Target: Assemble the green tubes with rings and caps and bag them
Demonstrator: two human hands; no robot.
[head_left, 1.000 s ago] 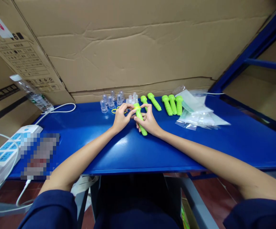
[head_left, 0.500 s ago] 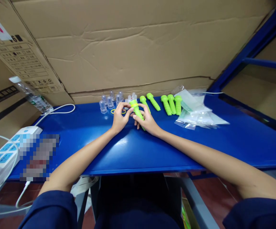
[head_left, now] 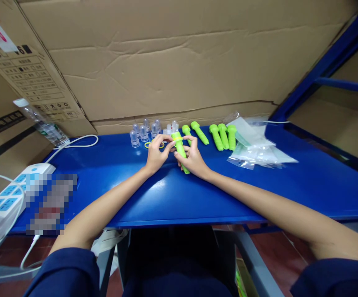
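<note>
My right hand [head_left: 195,160] is wrapped round a lime-green flashlight-shaped body [head_left: 180,150], its wider head tilted up and away. A yellow ring [head_left: 177,139] sits at the head of that body. My left hand [head_left: 157,156] pinches the ring at its left side with thumb and fingers, and my right index finger touches the opposite side. Just behind my left hand lie more yellow rings [head_left: 148,145], partly covered by the fingers. Several clear domed caps [head_left: 135,139] stand beyond them. Small whitish clear pieces [head_left: 169,128] are grouped behind the held body.
Several more green bodies [head_left: 200,133] lie at the back of the blue table [head_left: 166,202]. Clear plastic bags [head_left: 256,144] are piled to the right. On the left are a plastic bottle [head_left: 47,128], a power strip [head_left: 15,194] with white cable, and a blurred-out object [head_left: 52,204].
The green body has shifted slightly right and toward me, showing more of its lower end. Both hands keep their hold on body and ring.
</note>
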